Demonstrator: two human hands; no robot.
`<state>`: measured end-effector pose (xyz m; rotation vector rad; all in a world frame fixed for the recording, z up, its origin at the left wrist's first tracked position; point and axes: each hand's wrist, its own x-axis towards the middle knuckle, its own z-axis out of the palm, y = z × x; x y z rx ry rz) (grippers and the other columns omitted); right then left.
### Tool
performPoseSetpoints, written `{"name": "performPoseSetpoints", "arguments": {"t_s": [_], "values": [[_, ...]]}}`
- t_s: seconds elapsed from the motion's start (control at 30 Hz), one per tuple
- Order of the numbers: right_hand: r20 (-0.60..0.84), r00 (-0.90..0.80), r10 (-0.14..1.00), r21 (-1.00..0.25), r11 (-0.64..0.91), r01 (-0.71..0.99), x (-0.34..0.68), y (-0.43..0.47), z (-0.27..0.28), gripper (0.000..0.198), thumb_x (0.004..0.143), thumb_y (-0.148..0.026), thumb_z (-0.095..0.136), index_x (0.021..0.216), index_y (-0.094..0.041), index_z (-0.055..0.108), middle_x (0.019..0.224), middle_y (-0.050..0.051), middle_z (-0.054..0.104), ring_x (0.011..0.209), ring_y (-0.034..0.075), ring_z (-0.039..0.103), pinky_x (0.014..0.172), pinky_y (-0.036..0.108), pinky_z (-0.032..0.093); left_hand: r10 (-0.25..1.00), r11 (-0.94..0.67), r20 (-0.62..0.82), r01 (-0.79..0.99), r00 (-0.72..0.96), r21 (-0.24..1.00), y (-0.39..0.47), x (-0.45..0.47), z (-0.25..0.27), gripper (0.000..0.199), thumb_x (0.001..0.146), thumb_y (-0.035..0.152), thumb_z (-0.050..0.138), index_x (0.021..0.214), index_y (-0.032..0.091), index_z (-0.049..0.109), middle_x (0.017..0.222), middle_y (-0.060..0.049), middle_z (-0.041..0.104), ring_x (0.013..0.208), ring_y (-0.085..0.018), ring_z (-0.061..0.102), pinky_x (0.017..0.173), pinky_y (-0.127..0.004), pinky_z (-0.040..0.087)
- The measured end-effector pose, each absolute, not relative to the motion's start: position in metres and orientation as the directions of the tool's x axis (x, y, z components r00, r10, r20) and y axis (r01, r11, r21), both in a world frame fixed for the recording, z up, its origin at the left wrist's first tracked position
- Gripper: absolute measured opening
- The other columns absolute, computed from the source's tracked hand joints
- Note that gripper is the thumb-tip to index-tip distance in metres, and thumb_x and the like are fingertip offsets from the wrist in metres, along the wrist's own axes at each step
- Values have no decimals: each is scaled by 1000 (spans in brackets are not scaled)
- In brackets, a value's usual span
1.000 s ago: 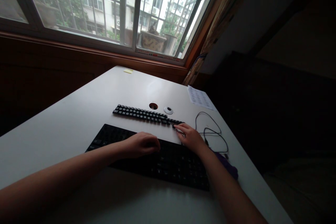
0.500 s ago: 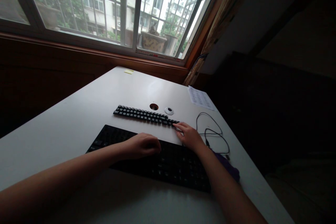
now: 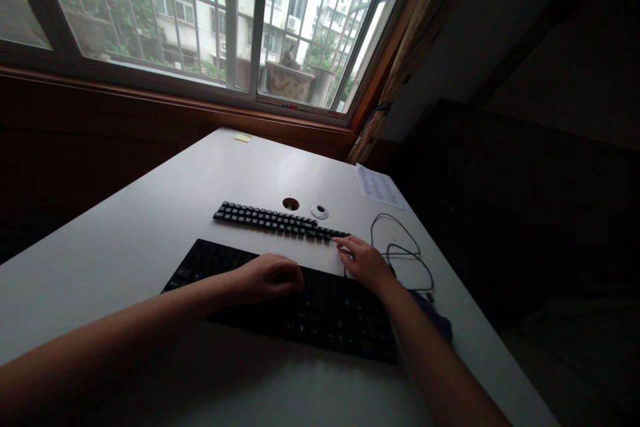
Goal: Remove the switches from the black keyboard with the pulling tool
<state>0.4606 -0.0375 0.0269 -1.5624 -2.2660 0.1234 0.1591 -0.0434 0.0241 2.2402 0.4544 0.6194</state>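
Observation:
A black keyboard (image 3: 345, 327) lies at an angle on the white table, with several keys in place on its near right part. My left hand (image 3: 273, 277) rests over its middle, fingers curled in; whatever they may hold is hidden. Beyond the keyboard, loose black keycaps (image 3: 265, 217) stand lined up in long rows. My right hand (image 3: 365, 259) is at the right end of these rows, index finger stretched out with its tip at the last keycaps and the other fingers loosely bent. I cannot tell whether the fingertip presses on one.
A black cable (image 3: 417, 257) loops on the right, near a purple cloth-like thing (image 3: 435, 317) partly behind my right forearm. Behind the keycaps are a round hole (image 3: 291, 203) and its white cover (image 3: 319, 211). A printed sheet (image 3: 381, 187) lies by the right edge.
My right hand has drawn back slightly from the keycaps, its fingers a little more apart. My left hand stays over the keyboard. The whole view has shifted slightly.

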Motion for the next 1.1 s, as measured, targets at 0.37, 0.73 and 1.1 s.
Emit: {"name": "performPoseSetpoints", "arguments": {"t_s": [0.37,0.73,1.1], "values": [[343,41,938,-612,190,768,472,-88,43,29,97,-45,46,82,-23,55,72,0,59,65,17,56,63,29,44,475,-696,313,134,822,705,-44,159,24,13,92,19,57,98,16,68,90,-5,71,80,-15,65,73,-25,50],[315,466,827,-941,209,266,474,-127,24,40,95,-54,44,82,-20,61,76,2,59,70,16,56,67,29,48,437,-797,371,162,819,581,-45,161,17,12,92,19,56,98,16,66,90,-6,67,81,-16,63,73,-26,51],[279,413,867,-927,130,353,452,-132,19,45,94,-62,41,83,-21,56,49,-4,51,41,12,48,44,23,39,298,-940,439,180,848,291,-60,164,25,15,91,16,56,104,20,64,108,-7,66,101,-21,56,91,-35,48]]}}
